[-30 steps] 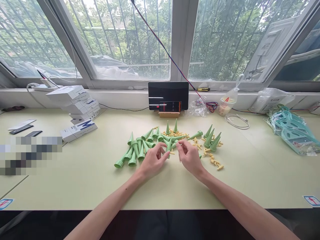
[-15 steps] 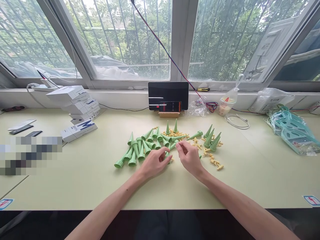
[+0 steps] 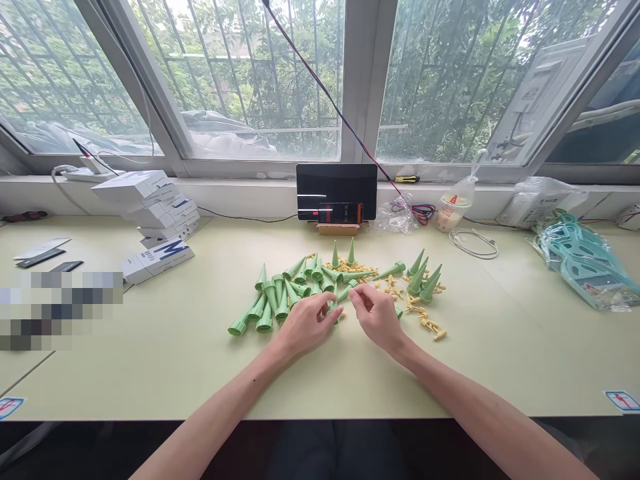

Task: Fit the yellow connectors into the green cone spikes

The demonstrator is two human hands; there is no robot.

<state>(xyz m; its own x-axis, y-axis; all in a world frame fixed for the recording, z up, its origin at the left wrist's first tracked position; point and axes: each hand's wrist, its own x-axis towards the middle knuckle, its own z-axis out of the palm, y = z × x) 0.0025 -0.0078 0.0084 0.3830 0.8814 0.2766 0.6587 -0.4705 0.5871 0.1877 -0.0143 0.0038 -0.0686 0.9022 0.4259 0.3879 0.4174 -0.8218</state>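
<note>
Firstly, at the near edge, the table (image 3: pixel 320 390) is pale green, and both forearms come in over it. The left hand (image 3: pixel 306 325) has its fingers curled and its thumb set about a green cone (image 3: pixel 334 309); the grip is partly hidden, but the cone appears to be held so as to steady it, just before the heap. A yellow piece (image 3: pixel 343 315) shows beside the thumb, and whether it joins the cone cannot be told. The right hand (image 3: pixel 377 317) faces it, thumb and forefinger closed in a pinch, a hold suited to small parts; whether anything sits between them is not visible. To its right lie loose yellow pieces (image 3: pixel 430 325), presumably within easy reach.

Beyond the left hand, a heap of green cones (image 3: pixel 270 297) lies and leans together, wide ends mostly nearer. Further right, upright cones (image 3: pixel 431 287) stand tip up, likely stable on their broad bases.

At the back, a phone (image 3: pixel 345 213) is propped on a cardboard stand (image 3: pixel 339 229) before a dark screen (image 3: pixel 335 180), its display facing the person, probably for easy viewing. White boxes (image 3: pixel 155 197) are stacked to the left, apart from the cones.
</note>
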